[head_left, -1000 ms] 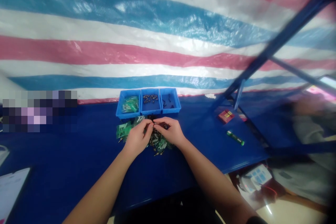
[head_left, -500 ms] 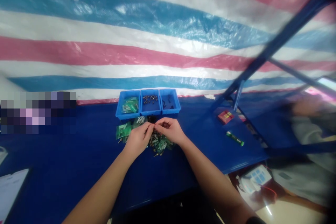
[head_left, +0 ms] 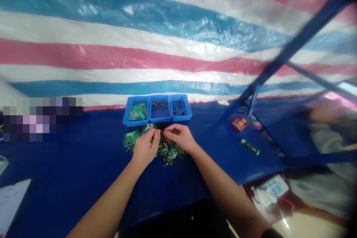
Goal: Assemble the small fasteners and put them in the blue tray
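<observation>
Both my hands work over a heap of small green and dark parts (head_left: 170,152) on the blue table (head_left: 69,178). My left hand (head_left: 145,148) is closed in a pinch, fingertips toward the right hand. My right hand (head_left: 180,137) is also pinched, its fingertips almost meeting the left ones. Something tiny sits between the fingertips; I cannot make it out. Just behind the hands stand three joined blue trays (head_left: 157,119): green parts in the left one, small dark metal pieces in the middle, a few black bits in the right.
A small red box (head_left: 240,123) and a green tube (head_left: 250,147) lie to the right. A blue metal frame (head_left: 281,59) slants up at right. A striped tarp (head_left: 167,37) hangs behind. White paper (head_left: 12,200) lies at the left edge. Another person sits blurred at far right.
The hands have shifted only slightly; the fingertips stay pinched together over the heap, and the left hand has turned a little.
</observation>
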Motion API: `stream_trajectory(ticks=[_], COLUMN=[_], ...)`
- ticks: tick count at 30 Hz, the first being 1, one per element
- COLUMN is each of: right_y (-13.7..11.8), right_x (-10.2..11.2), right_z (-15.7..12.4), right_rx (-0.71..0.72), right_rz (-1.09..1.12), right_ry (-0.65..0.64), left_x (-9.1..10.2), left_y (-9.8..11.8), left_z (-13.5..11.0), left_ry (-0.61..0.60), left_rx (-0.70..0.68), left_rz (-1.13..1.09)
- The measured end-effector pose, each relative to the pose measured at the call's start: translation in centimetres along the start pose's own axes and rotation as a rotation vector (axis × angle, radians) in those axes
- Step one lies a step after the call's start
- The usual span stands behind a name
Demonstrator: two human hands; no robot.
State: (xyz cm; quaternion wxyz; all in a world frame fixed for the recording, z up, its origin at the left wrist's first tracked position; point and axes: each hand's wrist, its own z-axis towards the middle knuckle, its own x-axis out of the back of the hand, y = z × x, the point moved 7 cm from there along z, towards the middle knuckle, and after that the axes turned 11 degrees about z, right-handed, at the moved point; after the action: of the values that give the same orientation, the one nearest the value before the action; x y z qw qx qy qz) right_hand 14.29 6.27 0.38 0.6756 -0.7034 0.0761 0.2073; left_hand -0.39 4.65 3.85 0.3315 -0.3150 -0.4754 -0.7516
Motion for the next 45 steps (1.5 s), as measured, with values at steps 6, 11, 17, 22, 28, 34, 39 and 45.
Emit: stream_trajectory(ticks=[6,11,17,22,28,34,39,45], right_y=[-1.5,-1.5,-2.1,-1.1,-0.9,-1.0,-0.7,-0.5], right_x=[-1.5,0.2,0.2,-0.6,-0.4,-0.6,-0.3,-0.2], right_z=[-0.2,-0.1,-0.2,-0.3,-0.4,-0.4,-0.3,-0.2], right_rx=[0.025,0.095,0.367,0.326,0.289,0.287,0.284,0.28], right_rz=[0.334,0.19,-0.784,-1.164,-1.246,-1.25,-1.215,-1.198], right_ry=[-0.058,0.083,0.05,-0.038,-0.112,-0.098,-0.079,-0.084], left_x=[0.2,0.3,1.7,1.5,0.7,0.3,0.0,-0.2], left_y=[0.0,0.4,-1.1,-1.1,-0.3,-0.3,0.0,0.1], left_z=[-0.1,-0.1,0.3,0.3,0.1,0.0,0.0,0.0], left_ry=[0.044,0.04,0.136,0.109,0.06,0.042,0.006,-0.016], left_rx=[-0.024,-0.062,0.051,0.065,0.012,-0.01,-0.036,-0.042], left_rz=[0.011,0.046,0.038,0.029,0.036,0.02,0.031,0.029])
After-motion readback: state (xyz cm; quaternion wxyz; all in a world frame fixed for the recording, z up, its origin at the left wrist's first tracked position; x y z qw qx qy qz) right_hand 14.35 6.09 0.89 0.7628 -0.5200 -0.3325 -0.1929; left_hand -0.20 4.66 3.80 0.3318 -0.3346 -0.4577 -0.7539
